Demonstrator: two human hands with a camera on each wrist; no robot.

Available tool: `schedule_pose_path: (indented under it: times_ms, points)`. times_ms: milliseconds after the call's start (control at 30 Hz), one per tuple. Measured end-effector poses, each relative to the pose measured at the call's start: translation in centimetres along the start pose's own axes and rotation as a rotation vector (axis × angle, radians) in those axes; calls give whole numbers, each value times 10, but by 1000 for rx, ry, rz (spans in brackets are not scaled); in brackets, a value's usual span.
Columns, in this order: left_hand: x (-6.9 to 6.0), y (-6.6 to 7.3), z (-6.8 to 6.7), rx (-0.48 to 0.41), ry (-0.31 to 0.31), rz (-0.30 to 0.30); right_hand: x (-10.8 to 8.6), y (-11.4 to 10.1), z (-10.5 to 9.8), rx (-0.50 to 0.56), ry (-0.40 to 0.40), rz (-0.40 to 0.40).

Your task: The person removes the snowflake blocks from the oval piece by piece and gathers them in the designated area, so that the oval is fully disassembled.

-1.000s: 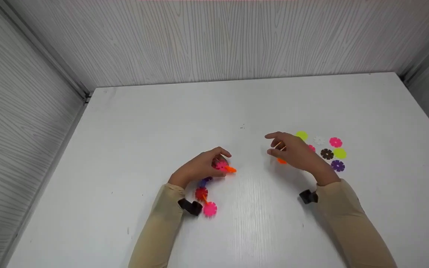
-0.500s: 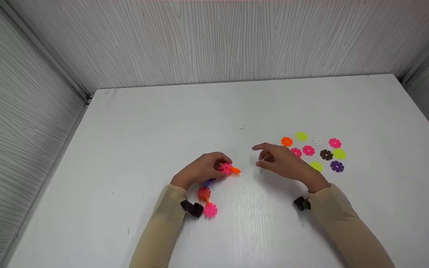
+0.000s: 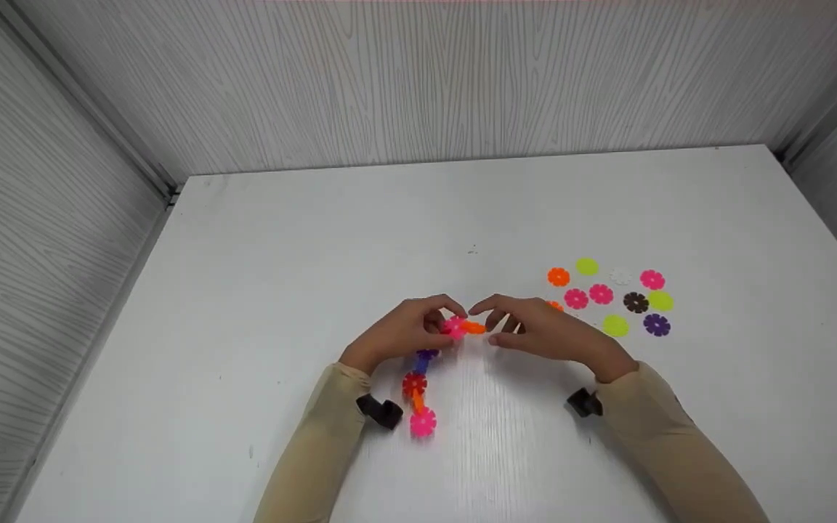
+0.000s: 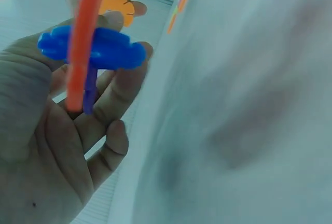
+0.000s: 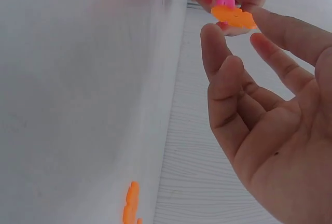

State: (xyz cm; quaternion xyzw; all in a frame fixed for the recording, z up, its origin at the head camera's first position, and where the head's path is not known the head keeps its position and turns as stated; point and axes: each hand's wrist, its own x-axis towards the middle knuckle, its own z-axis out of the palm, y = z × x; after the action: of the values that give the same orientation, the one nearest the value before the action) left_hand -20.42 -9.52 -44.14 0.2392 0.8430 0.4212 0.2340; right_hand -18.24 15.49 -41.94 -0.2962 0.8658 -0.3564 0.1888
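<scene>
My left hand [image 3: 404, 330] pinches a pink notched disc [image 3: 455, 327] near the end of a chain of joined discs. An orange disc [image 3: 474, 327] sticks out from it on the right. Below the hand the chain runs through purple, a blue disc [image 3: 421, 365], a red disc [image 3: 415, 383] and orange to a pink disc [image 3: 423, 421]. In the left wrist view the blue disc [image 4: 119, 53] stands close before the palm. My right hand [image 3: 553, 330] has its fingers loosely bent around the orange disc [image 5: 233, 16], holding nothing; whether a fingertip touches it I cannot tell.
Loose discs lie at the right of the white table [image 3: 302, 240], among them an orange one [image 3: 558, 277], a yellow one [image 3: 615, 325], a brown one [image 3: 636, 302], a white one [image 3: 620, 276] and a purple one [image 3: 657, 325]. A wood-grain panel [image 3: 418, 80] stands behind.
My right hand has moved left and down from the loose discs to beside my left hand. The left hand and its chain have shifted slightly right.
</scene>
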Motion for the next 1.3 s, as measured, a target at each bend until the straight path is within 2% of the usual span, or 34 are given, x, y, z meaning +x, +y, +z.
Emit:
schedule_pose_path:
  times_ms: [200, 500, 733, 867, 1000, 1100, 1300]
  points:
    - [0, 3, 1, -23, 12, 52, 0, -1, 0, 20, -11, 0]
    - [1, 4, 4, -30, 5, 91, 0, -1, 2, 46, -58, -67]
    - [1, 3, 5, -33, -9, 110, 0, -1, 2, 48, -69, -69]
    - [2, 3, 5, -46, 3, 116, 1, -2, 4, 15, -20, -89]
    - [3, 4, 5, -36, 7, 134, -1, -5, 5, -91, 60, -131]
    - [3, 6, 4, -22, 12, 143, -2, -6, 6, -182, 119, -192]
    - [1, 13, 2, 41, 54, 159, -2, -8, 6, -286, 244, -290]
